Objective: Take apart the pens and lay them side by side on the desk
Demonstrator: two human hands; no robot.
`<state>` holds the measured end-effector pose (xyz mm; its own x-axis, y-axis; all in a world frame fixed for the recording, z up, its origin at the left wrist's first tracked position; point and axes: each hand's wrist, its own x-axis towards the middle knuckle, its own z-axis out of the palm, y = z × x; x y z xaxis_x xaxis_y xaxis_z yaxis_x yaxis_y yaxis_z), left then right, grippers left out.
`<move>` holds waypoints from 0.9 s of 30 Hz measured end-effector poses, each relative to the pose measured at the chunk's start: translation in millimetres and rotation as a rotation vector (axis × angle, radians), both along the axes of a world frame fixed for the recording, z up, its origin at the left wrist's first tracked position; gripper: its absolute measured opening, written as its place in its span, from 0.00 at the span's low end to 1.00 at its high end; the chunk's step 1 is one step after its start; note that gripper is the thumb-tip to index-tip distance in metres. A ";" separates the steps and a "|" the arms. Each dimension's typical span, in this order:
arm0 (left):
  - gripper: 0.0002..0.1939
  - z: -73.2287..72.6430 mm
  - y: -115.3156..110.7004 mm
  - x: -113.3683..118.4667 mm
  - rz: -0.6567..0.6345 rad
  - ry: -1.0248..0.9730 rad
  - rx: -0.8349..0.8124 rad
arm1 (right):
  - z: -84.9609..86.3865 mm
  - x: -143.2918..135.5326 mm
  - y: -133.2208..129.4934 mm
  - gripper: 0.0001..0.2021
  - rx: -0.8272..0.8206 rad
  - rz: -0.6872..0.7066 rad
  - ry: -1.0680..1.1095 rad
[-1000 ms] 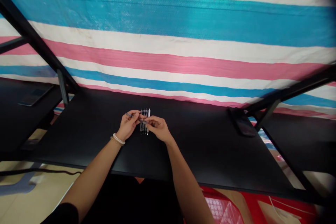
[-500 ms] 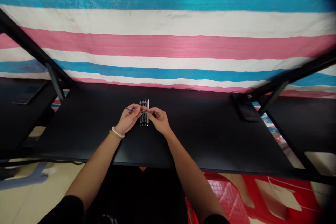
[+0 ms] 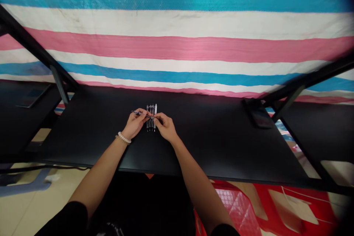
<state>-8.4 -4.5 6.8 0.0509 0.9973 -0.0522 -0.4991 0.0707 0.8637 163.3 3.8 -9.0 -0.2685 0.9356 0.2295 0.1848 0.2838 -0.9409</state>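
Note:
A dark pen (image 3: 136,113) lies crosswise between my hands, a little above the table. My left hand (image 3: 135,122) is closed around its left part, with one end poking out past the fingers. At the pen's other end, the thumb and fingers of my right hand (image 3: 165,125) are pinched on it. Under and behind my hands, several pens (image 3: 151,125) lie side by side on the black table (image 3: 215,132), pointing away from me. The rightmost one is a white pen (image 3: 156,108). My fingers cover the middle of this row.
A black phone-like device (image 3: 259,113) lies at the table's right end, by a black metal frame (image 3: 290,99). Another flat device (image 3: 34,96) rests on the table to the left. Striped sheeting (image 3: 177,48) hangs behind. A red plastic stool (image 3: 235,206) stands below at the right.
Both hands stay over the pen row with the dark pen between them. The right fingers have drawn slightly left and in along it; the view has shifted a little.

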 end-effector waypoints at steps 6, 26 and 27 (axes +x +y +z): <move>0.13 -0.6 0.9 -0.5 0.007 -0.022 -0.028 | -1.7 -1.3 -0.3 0.09 0.013 0.026 -0.031; 0.14 -7.0 2.1 -2.6 0.030 -0.041 -0.055 | 1.9 -4.1 -0.5 0.20 -0.084 -0.014 0.037; 0.14 -7.0 2.3 -3.0 0.028 -0.044 -0.058 | 2.1 -4.4 -0.2 0.20 -0.091 -0.014 0.040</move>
<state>-11.4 -2.2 -0.2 0.0267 0.9937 -0.1087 -0.5390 0.1059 0.8356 158.9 3.6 -6.8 -0.2477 0.9565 0.1538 0.1493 0.1946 -0.9695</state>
